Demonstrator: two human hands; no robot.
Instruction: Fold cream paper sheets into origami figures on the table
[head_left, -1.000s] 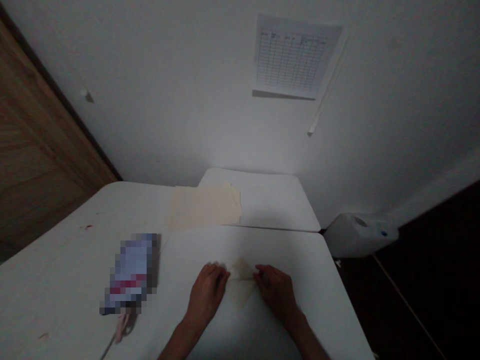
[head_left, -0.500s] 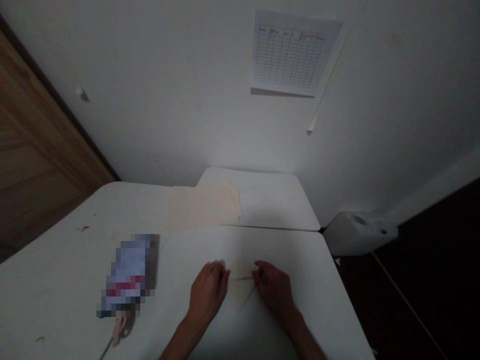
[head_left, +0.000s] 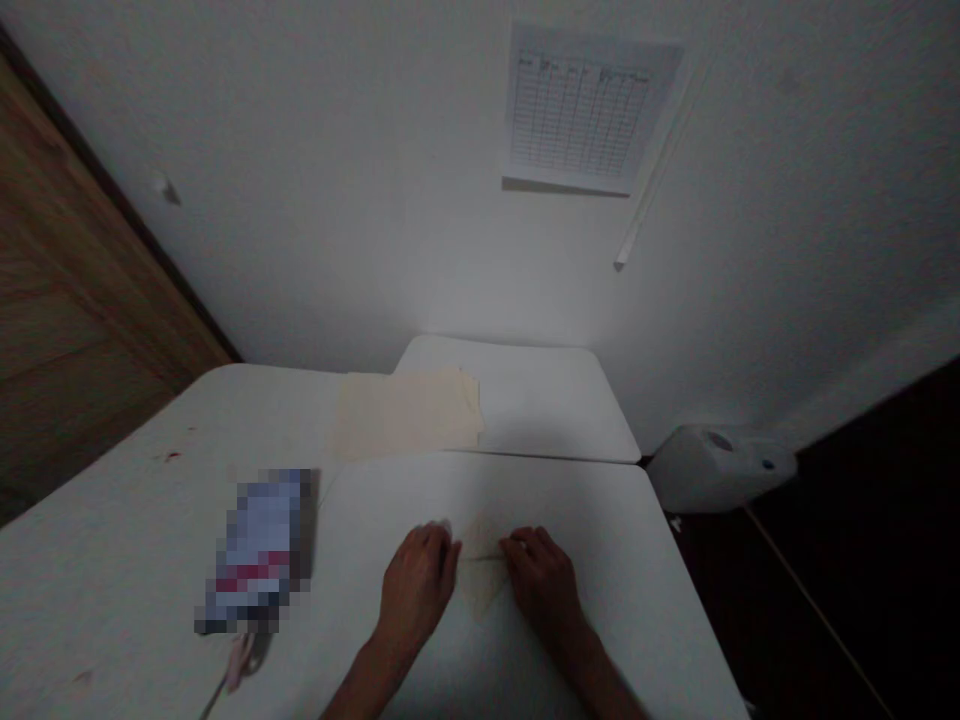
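Note:
A small cream sheet of folded paper (head_left: 481, 580) lies on the white table in a diamond shape, with a crease or flap edge running across its middle. My left hand (head_left: 420, 575) rests at its left corner, thumb and fingers pinched together on the edge. At the right corner my right hand (head_left: 544, 575) has its fingertips closed on the paper by the crease. Both palms face down, so part of each grip is hidden. Farther back, a stack of larger cream sheets (head_left: 405, 412) lies flat.
On the white table (head_left: 360, 640), to the left, sits a blurred blue-and-red item (head_left: 259, 540) with a pinkish piece and thin cord below it. A printed chart (head_left: 581, 110) hangs on the wall. A whitish plastic container (head_left: 697, 480) stands beyond the table's right edge.
My right hand's fingers have drawn together and shifted slightly left onto the paper's crease. My left hand and the paper stay nearly where they were.

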